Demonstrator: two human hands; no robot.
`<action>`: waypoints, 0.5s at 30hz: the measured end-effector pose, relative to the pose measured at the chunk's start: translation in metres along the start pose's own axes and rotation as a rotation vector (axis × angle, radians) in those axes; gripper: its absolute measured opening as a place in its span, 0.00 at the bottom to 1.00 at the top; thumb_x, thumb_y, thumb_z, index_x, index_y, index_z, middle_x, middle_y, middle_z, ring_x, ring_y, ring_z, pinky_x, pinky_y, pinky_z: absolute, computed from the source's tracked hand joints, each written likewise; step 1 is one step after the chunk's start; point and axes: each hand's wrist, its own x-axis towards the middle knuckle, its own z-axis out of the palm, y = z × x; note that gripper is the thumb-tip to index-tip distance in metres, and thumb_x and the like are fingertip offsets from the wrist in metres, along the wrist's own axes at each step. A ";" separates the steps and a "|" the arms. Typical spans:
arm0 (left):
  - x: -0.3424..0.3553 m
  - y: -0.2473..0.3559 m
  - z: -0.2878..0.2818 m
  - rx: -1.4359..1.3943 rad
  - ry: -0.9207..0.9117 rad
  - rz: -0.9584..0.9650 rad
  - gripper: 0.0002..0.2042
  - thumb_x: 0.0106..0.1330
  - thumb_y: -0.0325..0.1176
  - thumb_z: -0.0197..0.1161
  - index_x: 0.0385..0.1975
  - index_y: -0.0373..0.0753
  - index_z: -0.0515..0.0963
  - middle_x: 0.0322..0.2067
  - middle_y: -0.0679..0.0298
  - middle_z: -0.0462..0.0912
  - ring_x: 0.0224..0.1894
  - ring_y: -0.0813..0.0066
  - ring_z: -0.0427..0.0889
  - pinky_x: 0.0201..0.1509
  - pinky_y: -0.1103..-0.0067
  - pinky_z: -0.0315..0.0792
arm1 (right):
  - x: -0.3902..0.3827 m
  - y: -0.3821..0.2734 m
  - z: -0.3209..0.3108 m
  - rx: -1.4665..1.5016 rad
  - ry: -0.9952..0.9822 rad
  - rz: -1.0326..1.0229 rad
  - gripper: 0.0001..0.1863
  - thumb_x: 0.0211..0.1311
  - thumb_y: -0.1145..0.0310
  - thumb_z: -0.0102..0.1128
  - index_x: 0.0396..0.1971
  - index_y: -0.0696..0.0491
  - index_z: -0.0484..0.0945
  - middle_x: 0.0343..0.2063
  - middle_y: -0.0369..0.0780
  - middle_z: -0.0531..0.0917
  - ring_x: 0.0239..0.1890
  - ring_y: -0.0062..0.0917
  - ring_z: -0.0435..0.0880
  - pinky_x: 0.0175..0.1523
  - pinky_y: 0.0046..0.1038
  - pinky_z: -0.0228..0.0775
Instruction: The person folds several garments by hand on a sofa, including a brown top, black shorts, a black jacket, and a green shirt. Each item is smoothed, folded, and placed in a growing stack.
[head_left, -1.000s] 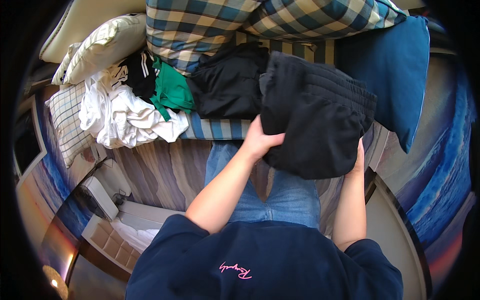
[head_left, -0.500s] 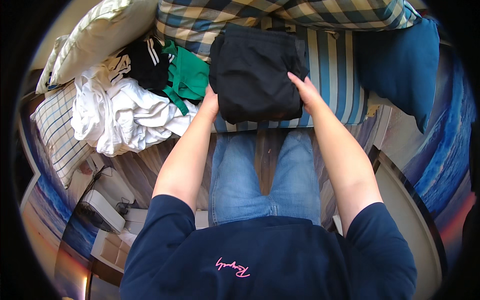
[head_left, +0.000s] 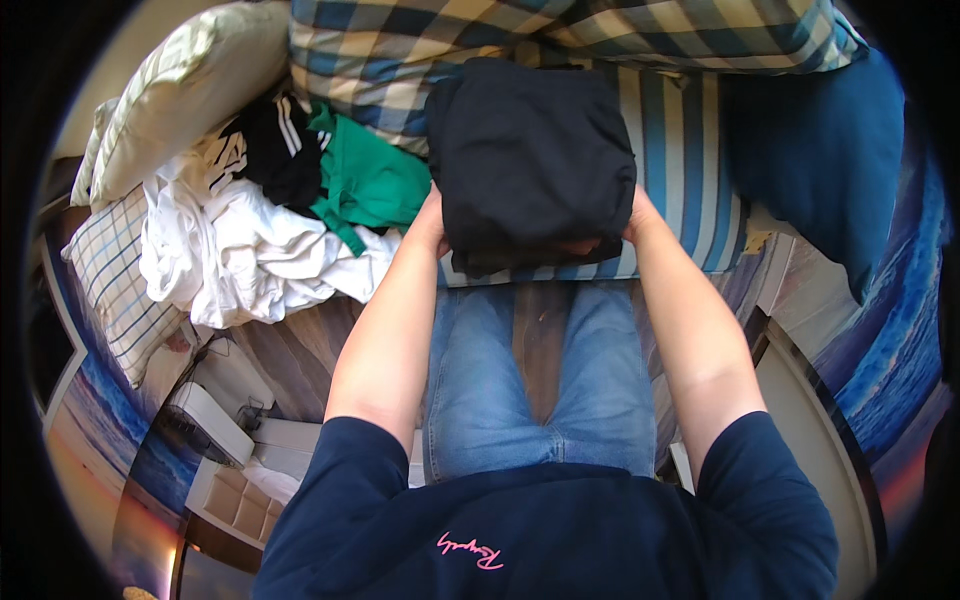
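A stack of folded black clothes is between my two hands, over the striped seat in front of me. My left hand grips its left side near the front corner, and my right hand has hold of the right side. Most of my fingers are hidden beneath and behind the cloth. A reddish patch shows low on the front edge of the stack. To the left lie a crumpled green garment, a black garment with white stripes and a heap of white clothes.
The sofa seat has blue and beige stripes. Plaid cushions line the back. A dark blue cushion leans at the right, and pale pillows stand at the left. A white box-like device is at lower left.
My right thumb has left the top of the black stack, and that hand now sits at its side. The top looks smoother, with the waistband no longer showing.
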 end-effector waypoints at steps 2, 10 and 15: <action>-0.006 0.011 0.025 0.043 -0.033 0.028 0.35 0.63 0.38 0.65 0.69 0.39 0.59 0.60 0.55 0.73 0.57 0.64 0.78 0.55 0.72 0.76 | 0.002 0.001 -0.018 0.046 -0.035 -0.025 0.30 0.63 0.51 0.61 0.58 0.56 0.74 0.49 0.45 0.84 0.49 0.31 0.84 0.53 0.32 0.76; -0.004 0.008 0.081 -0.021 0.028 -0.075 0.24 0.72 0.42 0.56 0.64 0.35 0.69 0.58 0.57 0.77 0.57 0.65 0.79 0.59 0.71 0.76 | -0.008 -0.031 -0.060 0.130 -0.123 -0.037 0.31 0.59 0.63 0.64 0.61 0.59 0.70 0.51 0.44 0.82 0.51 0.33 0.83 0.56 0.32 0.76; -0.009 -0.004 0.127 -0.093 0.059 -0.020 0.25 0.72 0.43 0.56 0.64 0.35 0.69 0.59 0.57 0.77 0.57 0.65 0.79 0.59 0.71 0.76 | -0.028 -0.071 -0.084 0.047 -0.163 -0.069 0.28 0.56 0.65 0.66 0.56 0.62 0.72 0.47 0.46 0.83 0.46 0.33 0.84 0.54 0.31 0.76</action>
